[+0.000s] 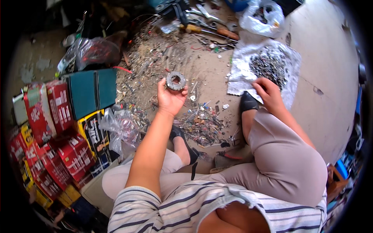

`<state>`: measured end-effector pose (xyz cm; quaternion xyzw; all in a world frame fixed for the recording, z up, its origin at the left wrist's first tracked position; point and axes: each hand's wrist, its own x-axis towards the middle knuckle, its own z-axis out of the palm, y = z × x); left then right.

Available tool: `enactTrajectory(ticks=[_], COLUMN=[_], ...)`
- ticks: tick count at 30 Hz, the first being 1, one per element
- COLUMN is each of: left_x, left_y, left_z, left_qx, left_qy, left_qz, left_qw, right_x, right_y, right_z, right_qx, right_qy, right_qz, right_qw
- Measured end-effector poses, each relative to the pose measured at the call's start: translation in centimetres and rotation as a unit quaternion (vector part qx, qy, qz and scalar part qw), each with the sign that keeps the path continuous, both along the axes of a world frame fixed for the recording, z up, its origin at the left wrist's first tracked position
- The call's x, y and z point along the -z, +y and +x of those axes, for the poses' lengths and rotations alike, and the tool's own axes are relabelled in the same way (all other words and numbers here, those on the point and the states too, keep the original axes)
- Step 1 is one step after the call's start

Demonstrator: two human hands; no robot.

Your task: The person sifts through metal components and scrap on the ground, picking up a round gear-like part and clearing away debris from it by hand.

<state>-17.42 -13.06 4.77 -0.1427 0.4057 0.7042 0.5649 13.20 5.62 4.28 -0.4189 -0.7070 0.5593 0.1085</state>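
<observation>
My left hand [172,95] holds up a grey metal ring [169,80] with a reddish hollow middle, its fingers wrapped round the rim. My right hand [267,90] is at the lower left of a white cloth [237,72], with thumb and forefinger closed together; anything between them is too small to make out. A pile of small dark and silvery metal pieces [268,64] lies on that cloth, just beyond my right hand. Below the ring, small scrap bits [204,122] are scattered over the floor between my feet.
Red boxes [58,108], a teal box [81,93] and clear plastic bags [116,132] crowd the left. Wrenches and wooden-handled tools [206,29] lie at the top, beside a white plastic bag [260,21]. Bare concrete floor [322,77] stretches along the right.
</observation>
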Motion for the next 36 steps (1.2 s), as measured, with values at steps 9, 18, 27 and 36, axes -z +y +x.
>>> enactTrajectory(ticks=[9,18,27,36], left_x=[-3.5,-2.7,-2.9,-2.9], left_y=[4.7,5.5,6.3,5.3], left_z=[7.7,10.2,11.8,7.0], left_qx=[0.183,0.282,0.202,0.322], left_qy=[-0.057,-0.002,-0.146,-0.164], left_qz=[0.053,0.056,0.029,-0.036], left_qw=[0.980,0.958,0.968,0.932], right_x=[-4.0,-4.5,-1.1,-2.0], right_y=[1.4,1.1,0.4,-1.2], right_z=[-5.0,-4.1,-2.9,-3.8], right_qx=[-0.087,-0.121,0.007,-0.053], right_qy=[0.170,0.244,0.168,0.143], right_qz=[0.011,0.036,-0.162,-0.309], right_qw=[0.982,0.962,0.972,0.939])
